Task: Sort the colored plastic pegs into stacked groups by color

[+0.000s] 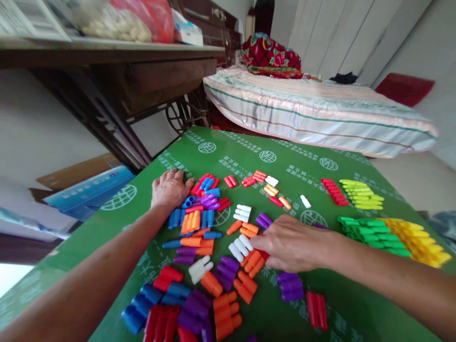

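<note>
Many small plastic caps in red, blue, orange, purple and white lie scattered over a green printed board (199, 142). My left hand (170, 188) rests palm down at the far left edge of the pile, fingers curled over blue and red caps (206, 183). My right hand (290, 244) lies flat over the middle of the pile, fingers reaching toward white caps (240, 247) and orange caps (252, 261). Whether it grips any is hidden. At the right sit sorted rows: red (335, 191), yellow-green (361, 194), green (366, 230) and yellow (418, 240).
A dark wooden sewing-machine table (142, 71) stands behind the board on the left, with bags on top. A bed (320, 111) with a striped cover lies beyond the board. Flat cardboard and a blue sheet (89, 187) lie on the floor at left.
</note>
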Demonstrator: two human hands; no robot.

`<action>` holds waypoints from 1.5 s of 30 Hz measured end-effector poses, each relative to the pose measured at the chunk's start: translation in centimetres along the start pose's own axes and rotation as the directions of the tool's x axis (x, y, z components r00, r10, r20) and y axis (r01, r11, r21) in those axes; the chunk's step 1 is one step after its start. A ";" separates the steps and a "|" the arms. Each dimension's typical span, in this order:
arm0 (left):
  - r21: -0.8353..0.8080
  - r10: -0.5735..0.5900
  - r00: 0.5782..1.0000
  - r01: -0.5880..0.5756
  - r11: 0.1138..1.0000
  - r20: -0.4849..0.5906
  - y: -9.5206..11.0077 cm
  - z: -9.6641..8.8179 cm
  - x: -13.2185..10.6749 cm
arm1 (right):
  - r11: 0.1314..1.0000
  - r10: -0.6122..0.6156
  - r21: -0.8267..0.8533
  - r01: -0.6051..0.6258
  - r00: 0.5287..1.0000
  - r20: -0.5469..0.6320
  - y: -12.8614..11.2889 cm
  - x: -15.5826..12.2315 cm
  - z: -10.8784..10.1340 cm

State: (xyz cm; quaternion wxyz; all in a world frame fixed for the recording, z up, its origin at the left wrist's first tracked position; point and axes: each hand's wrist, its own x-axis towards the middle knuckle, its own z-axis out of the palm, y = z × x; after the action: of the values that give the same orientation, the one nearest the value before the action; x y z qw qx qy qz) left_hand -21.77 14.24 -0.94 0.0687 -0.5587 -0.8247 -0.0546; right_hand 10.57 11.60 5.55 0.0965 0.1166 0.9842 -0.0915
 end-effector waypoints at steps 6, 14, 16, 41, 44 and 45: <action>0.005 0.000 1.000 0.000 1.000 0.001 0.0 0.0 0.0 | 0.996 0.069 -0.067 -0.064 0.995 0.072 -0.1 0.7 0.7; -0.007 0.012 1.000 -0.012 1.000 0.018 0.2 -0.4 -0.1 | 0.986 0.164 -0.018 -0.163 0.984 0.062 1.7 -0.9 -1.2; -0.017 0.009 1.000 -0.009 1.000 0.022 0.1 -0.6 0.0 | 0.947 0.321 -0.006 -0.321 0.946 0.036 4.2 -2.4 -2.4; 0.024 -0.008 0.999 0.007 1.000 0.034 -0.1 -0.3 0.7 | 0.542 0.828 0.037 -0.840 0.540 0.152 24.2 -11.6 1.3; 0.020 -0.006 0.999 0.005 1.000 0.036 -0.1 -0.4 0.6 | 0.536 0.827 0.041 -0.843 0.534 0.177 24.0 -11.4 1.2; 0.018 -0.006 0.999 0.005 1.000 0.035 -0.1 -0.5 0.5 | 0.529 0.828 0.050 -0.847 0.529 0.185 23.9 -11.3 1.2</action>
State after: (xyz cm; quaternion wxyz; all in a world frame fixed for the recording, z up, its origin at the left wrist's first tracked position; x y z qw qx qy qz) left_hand -21.99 14.63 -0.38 0.0591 -0.5567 -0.8277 -0.0377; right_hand 27.46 31.77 3.03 0.1884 0.5746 0.7892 -0.1075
